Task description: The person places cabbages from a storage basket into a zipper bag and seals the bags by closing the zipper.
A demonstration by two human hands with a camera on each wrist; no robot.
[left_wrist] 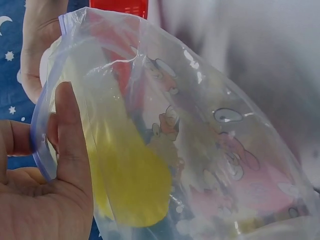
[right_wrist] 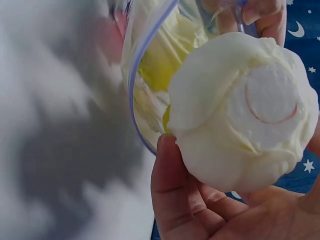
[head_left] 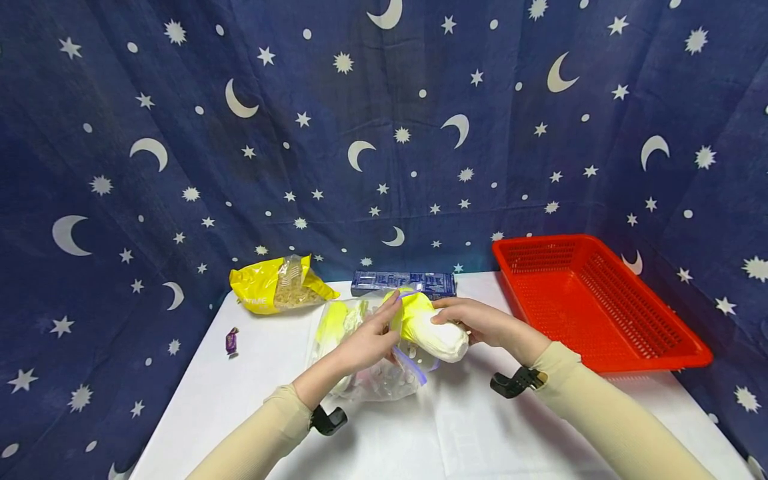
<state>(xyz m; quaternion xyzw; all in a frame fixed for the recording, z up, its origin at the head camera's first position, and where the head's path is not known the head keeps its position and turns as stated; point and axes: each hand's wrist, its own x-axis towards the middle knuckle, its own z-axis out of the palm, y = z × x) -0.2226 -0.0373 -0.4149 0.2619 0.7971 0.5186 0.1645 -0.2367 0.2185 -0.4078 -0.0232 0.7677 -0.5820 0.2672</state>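
Note:
A baby napa cabbage [head_left: 443, 337], white at the base and yellow toward the leaf end, lies partly in the mouth of a clear zip bag [head_left: 384, 390] with a purple zip edge. My right hand [head_left: 480, 319] grips its white base, which sticks out of the bag and faces the right wrist camera. At the bag's opening, my left hand [head_left: 373, 339] pinches the zip edge between thumb and fingers. The yellow end [left_wrist: 132, 185] shows through the printed plastic in the left wrist view. Another yellow and white cabbage [head_left: 331, 328] is inside the bag's left part.
A yellow packet [head_left: 257, 285] with a see-through window stands at the back left, near a small purple wrapped candy [head_left: 231, 341]. Behind the zip bag lies a flat dark blue box [head_left: 375, 282]. The red plastic basket [head_left: 672, 360] sits at the right of the white table [head_left: 372, 453].

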